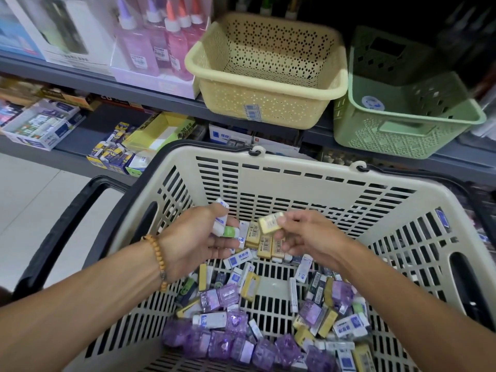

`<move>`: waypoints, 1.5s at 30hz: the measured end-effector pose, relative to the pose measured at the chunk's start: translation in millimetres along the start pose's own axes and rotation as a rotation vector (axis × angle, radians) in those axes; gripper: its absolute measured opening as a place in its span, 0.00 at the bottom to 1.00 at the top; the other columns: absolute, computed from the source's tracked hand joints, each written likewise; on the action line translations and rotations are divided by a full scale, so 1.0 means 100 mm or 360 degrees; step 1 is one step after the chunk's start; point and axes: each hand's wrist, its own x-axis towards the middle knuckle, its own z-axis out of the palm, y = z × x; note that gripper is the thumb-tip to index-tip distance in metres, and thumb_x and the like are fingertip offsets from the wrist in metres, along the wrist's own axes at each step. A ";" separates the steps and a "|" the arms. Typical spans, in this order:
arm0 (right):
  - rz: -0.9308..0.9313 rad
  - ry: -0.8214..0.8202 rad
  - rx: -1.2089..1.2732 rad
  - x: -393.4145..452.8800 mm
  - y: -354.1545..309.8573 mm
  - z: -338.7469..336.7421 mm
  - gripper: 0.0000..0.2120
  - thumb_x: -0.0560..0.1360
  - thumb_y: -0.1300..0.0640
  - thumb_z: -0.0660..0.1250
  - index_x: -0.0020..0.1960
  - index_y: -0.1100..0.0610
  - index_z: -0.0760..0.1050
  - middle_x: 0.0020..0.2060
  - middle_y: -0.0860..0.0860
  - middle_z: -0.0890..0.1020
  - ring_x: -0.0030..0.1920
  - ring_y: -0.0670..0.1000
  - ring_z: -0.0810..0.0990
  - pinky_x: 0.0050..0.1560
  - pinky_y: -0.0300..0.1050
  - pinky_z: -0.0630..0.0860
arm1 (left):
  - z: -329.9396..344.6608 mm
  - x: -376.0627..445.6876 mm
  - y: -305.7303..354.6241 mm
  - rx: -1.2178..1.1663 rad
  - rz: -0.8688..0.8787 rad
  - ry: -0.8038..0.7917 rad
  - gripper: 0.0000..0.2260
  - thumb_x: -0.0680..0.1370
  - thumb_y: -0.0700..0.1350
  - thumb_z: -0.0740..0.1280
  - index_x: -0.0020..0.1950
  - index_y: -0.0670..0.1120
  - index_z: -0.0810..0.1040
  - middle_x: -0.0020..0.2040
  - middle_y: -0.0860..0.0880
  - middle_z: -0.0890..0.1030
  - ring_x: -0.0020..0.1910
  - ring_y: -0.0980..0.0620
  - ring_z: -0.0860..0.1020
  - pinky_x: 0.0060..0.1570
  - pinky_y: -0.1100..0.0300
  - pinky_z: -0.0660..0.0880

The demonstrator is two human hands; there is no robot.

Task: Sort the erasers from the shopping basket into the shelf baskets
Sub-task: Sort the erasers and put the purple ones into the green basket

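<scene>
Erasers [268, 312] fill shopping basket [308, 173]; each grip holds some; yellow basket [268, 103] bare.

Even overhead light; shopping basket [335, 183] and floor [32, 189] bright. Upper right behind green basket [408, 122] falls to near black. Wide-angle bending at edges; corners vignetted. Shelf goods [43, 124] at left softly blurred. Centre sharp.

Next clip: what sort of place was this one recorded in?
Most likely a stationery shop aisle: grey metal shelves carry boxed pink and purple glue bottles, open cartons of small boxed goods, and a barcode-stickered cream perforated plastic basket.
</scene>
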 end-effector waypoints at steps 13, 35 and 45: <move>-0.0076 0.0311 -0.0506 0.13 0.19 0.16 0.10 0.81 0.55 0.64 0.47 0.57 0.82 0.39 0.52 0.83 0.34 0.45 0.80 0.36 0.37 0.78 | -0.02 0.03 -0.02 -0.0076 0.0034 -0.0092 0.11 0.81 0.40 0.63 0.61 0.36 0.76 0.57 0.42 0.82 0.48 0.43 0.84 0.41 0.56 0.81; 0.0164 0.0357 -0.0438 0.20 0.27 -0.06 0.07 0.77 0.64 0.68 0.42 0.63 0.81 0.30 0.53 0.80 0.27 0.46 0.76 0.29 0.38 0.74 | -0.01 0.04 -0.09 0.0509 0.0241 0.0044 0.06 0.75 0.41 0.72 0.49 0.42 0.79 0.44 0.46 0.84 0.34 0.50 0.84 0.26 0.65 0.75; -0.0111 0.0304 -0.0321 0.00 0.11 0.11 0.09 0.79 0.50 0.67 0.51 0.54 0.82 0.41 0.53 0.84 0.35 0.48 0.81 0.36 0.39 0.77 | -0.03 0.15 -0.14 0.0909 0.0356 -0.0040 0.04 0.77 0.42 0.70 0.51 0.45 0.80 0.46 0.48 0.83 0.36 0.54 0.85 0.28 0.67 0.74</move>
